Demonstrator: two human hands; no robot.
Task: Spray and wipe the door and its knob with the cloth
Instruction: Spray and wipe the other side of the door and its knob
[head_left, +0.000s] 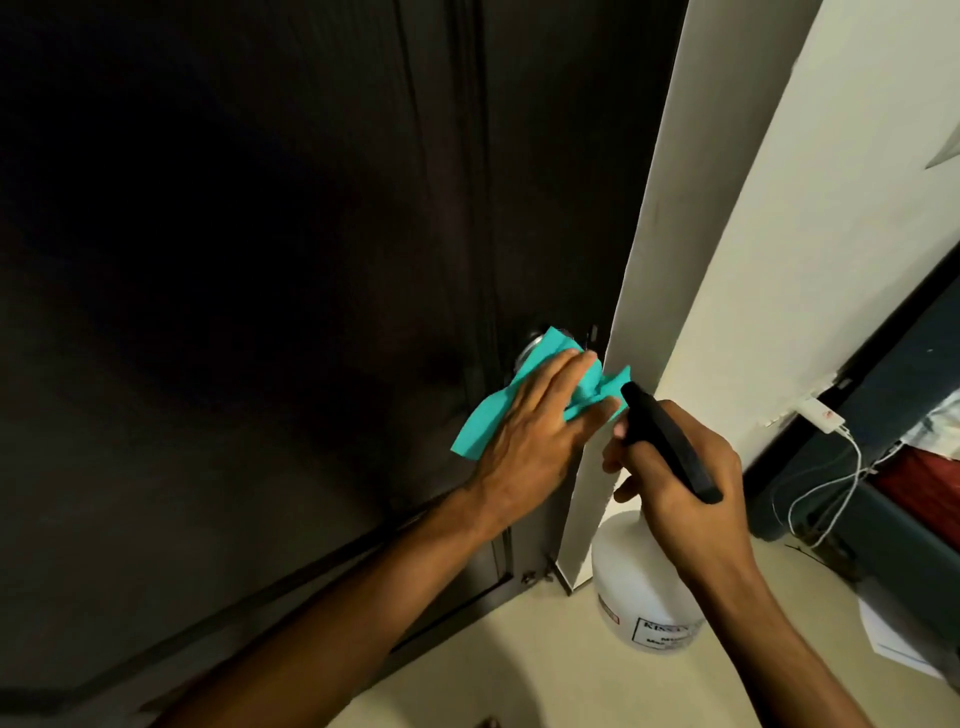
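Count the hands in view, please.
2. The left hand holds the teal cloth on the door knob; the right hand grips the spray bottle. None seems hidden.

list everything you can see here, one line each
door: 1, dark brown, left and centre
knob: 1, silver, on door, partly under cloth
cloth: 1, teal, over knob
spray bottle: 1, white with black head, beside door edge
wall: 1, off-white, right
cable: 1, white, far right
floor: 1, cream, bottom
left hand: 1, holds cloth on knob
right hand: 1, grips spray bottle head
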